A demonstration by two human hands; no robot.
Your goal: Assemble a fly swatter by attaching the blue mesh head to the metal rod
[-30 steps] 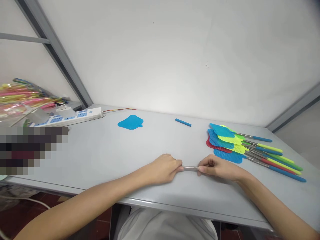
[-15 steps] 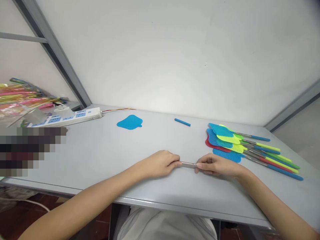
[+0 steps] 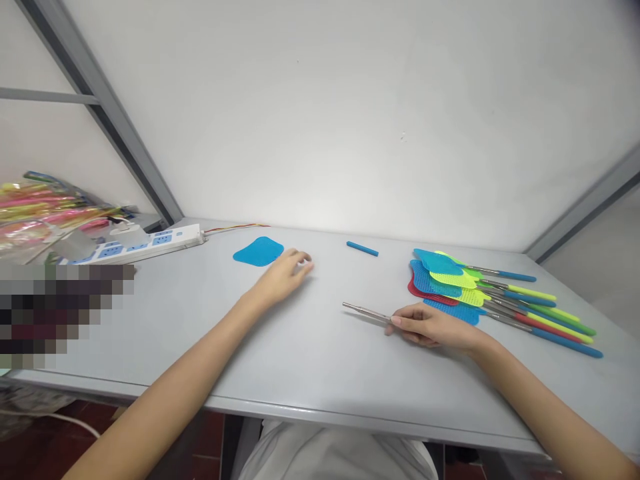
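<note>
Two hands: right hand (image 3: 430,327) pinching thin silver metal rod (image 3: 367,311); left hand (image 3: 283,273), fingers loosely spread, w/ flat blue plastic swatter head (image 3: 257,252) just beside at 10 o'clock.

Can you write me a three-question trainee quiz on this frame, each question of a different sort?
1. True or false: the right hand holds the metal rod by one end.
2. Multiple choice: the left hand is nearest to
A. the power strip
B. the loose blue swatter head
C. the short blue grip
3. Fill in: the pile of finished fly swatters lies on the table to the person's ____ side.

Key
1. True; the rod's free end points toward the left, slightly off the table.
2. B; the fingers are spread right beside it, and contact is unclear.
3. Right.
</note>
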